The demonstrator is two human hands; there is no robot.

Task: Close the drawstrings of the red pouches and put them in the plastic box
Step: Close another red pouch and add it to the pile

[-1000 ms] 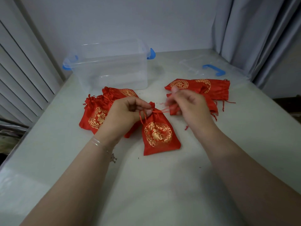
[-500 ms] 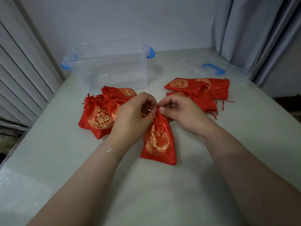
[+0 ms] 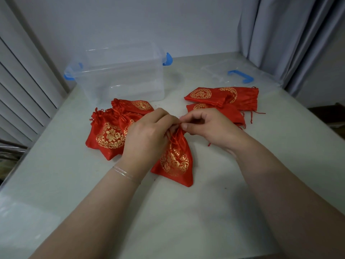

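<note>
Both hands pinch the pouch's (image 3: 174, 161) gathered neck: left hand (image 3: 147, 135) at 9 o'clock, right hand (image 3: 209, 128) at 3 o'clock. Fingers are curled tight on its drawstrings (image 3: 172, 135).

— What are the hands doing?
— The left hand (image 3: 147, 135) and right hand (image 3: 209, 128) meet at the gathered neck of a red pouch (image 3: 175, 161) lying on the worktop (image 3: 186, 212), fingers pinching its drawstring (image 3: 170, 136).
— And the others?
— Cinched pouches (image 3: 110, 133) lie just left; flat open pouches (image 3: 224, 100) sit to the right.
— The box?
— The clear plastic box (image 3: 121, 75) stands behind, its lid (image 3: 233, 73) apart at the far right.
</note>
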